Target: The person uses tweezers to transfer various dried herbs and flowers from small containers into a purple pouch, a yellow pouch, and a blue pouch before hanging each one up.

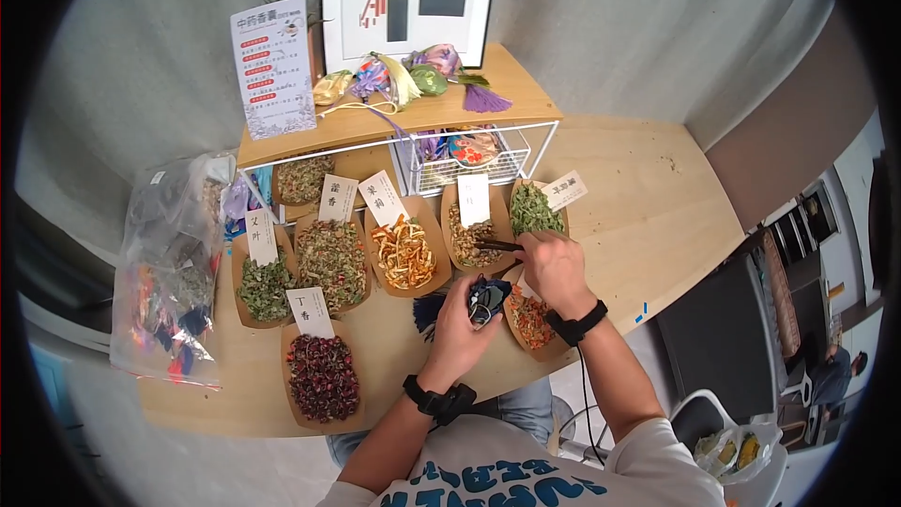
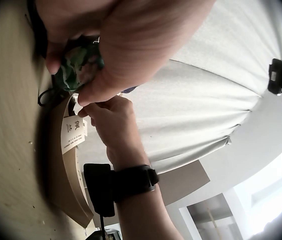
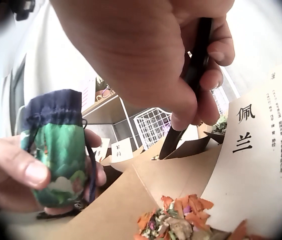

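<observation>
My left hand (image 1: 460, 330) grips a small drawstring pouch (image 3: 63, 155), with a green printed body and a navy gathered top. In the right wrist view the pouch stands nearly upright, thumb on one side and fingers behind. My right hand (image 1: 556, 268) pinches slim black tongs (image 1: 497, 245) above the trays. The tips of the tongs reach left, over a paper tray of brownish dried herbs (image 1: 472, 237). Under my right wrist lies a tray of orange flakes (image 1: 531, 317), with a white label card (image 3: 253, 145) standing in it.
Other paper trays hold orange peel strips (image 1: 405, 253), mixed herbs (image 1: 330, 263), green leaves (image 1: 266, 287) and dark red buds (image 1: 324, 377). Behind them stands a wooden shelf (image 1: 375, 131) with finished pouches and a wire basket (image 1: 469, 164). A clear plastic bag (image 1: 169, 272) lies at the left.
</observation>
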`<act>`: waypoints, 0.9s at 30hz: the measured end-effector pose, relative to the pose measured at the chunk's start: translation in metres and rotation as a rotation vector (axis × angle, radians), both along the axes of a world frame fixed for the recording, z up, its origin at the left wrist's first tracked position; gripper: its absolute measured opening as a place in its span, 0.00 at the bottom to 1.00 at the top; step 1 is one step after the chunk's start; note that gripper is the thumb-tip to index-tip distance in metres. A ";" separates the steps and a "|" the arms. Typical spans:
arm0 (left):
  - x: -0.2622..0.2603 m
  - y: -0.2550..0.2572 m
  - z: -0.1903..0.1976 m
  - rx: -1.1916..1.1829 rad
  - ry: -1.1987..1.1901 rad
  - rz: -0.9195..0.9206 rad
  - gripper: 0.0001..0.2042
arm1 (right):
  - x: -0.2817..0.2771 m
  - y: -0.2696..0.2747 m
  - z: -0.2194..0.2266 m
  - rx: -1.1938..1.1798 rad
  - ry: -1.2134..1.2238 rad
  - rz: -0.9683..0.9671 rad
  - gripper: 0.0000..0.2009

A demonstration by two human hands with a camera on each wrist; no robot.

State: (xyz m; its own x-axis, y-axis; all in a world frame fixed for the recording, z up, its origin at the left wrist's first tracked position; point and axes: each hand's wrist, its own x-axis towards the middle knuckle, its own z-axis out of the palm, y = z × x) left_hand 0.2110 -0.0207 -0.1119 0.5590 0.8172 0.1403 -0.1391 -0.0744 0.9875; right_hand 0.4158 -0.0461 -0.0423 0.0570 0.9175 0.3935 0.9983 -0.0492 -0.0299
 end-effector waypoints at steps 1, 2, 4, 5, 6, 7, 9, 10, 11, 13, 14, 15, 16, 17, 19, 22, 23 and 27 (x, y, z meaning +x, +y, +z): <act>-0.001 0.001 0.006 0.044 0.067 0.025 0.31 | 0.000 0.000 0.002 0.009 0.017 -0.005 0.06; -0.004 0.001 0.008 0.085 0.138 0.045 0.31 | -0.001 0.000 0.002 0.016 0.038 -0.015 0.06; -0.003 0.000 0.006 0.068 0.112 0.076 0.30 | 0.003 0.000 -0.002 0.017 0.048 -0.016 0.06; -0.002 -0.001 0.004 0.056 0.081 0.098 0.29 | 0.006 -0.001 -0.002 0.024 0.053 -0.026 0.06; -0.001 -0.001 0.002 0.053 0.079 0.101 0.29 | 0.008 -0.002 -0.001 0.020 0.051 -0.023 0.06; 0.000 -0.001 0.000 0.015 0.057 0.103 0.29 | 0.008 -0.003 0.004 0.062 0.099 -0.020 0.06; 0.000 0.000 -0.002 -0.024 0.035 0.108 0.29 | 0.007 -0.007 0.017 0.103 0.148 -0.014 0.06; 0.001 0.001 -0.003 -0.051 0.029 0.101 0.30 | 0.005 -0.011 0.026 0.151 0.188 0.011 0.06; 0.001 0.000 -0.004 -0.078 0.024 0.093 0.30 | 0.002 -0.016 0.035 0.197 0.228 0.036 0.06; 0.000 0.001 -0.005 -0.065 0.000 0.114 0.31 | -0.005 -0.030 0.052 0.179 0.253 0.055 0.07; 0.001 0.001 -0.006 -0.047 -0.025 0.132 0.31 | -0.009 -0.037 0.059 0.156 0.300 0.126 0.08; 0.002 0.002 -0.008 -0.050 -0.028 0.133 0.31 | -0.010 -0.041 0.062 0.134 0.345 0.196 0.08; 0.003 0.003 -0.011 -0.012 -0.014 0.158 0.31 | -0.011 -0.044 0.059 0.138 0.354 0.255 0.09; 0.004 0.003 -0.014 0.026 0.002 0.181 0.31 | -0.012 -0.045 0.060 0.137 0.352 0.251 0.09; 0.004 0.004 -0.017 0.029 -0.002 0.169 0.31 | -0.016 -0.049 0.061 0.065 0.376 0.237 0.09; 0.003 0.003 -0.014 0.012 0.002 0.155 0.31 | -0.015 -0.042 0.055 0.090 0.445 0.087 0.08; 0.003 0.003 -0.012 -0.013 0.010 0.149 0.31 | -0.013 -0.039 0.053 0.083 0.463 -0.042 0.07; 0.002 0.004 -0.012 0.154 0.038 0.095 0.30 | -0.007 -0.029 0.041 -0.008 0.153 -0.087 0.09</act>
State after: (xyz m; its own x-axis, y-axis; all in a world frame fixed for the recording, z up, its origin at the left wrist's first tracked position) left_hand 0.2130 -0.0170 -0.1235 0.4874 0.8371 0.2483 -0.0874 -0.2362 0.9678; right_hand 0.4087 -0.0749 -0.0014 0.1948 0.9096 0.3668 0.9741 -0.1357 -0.1808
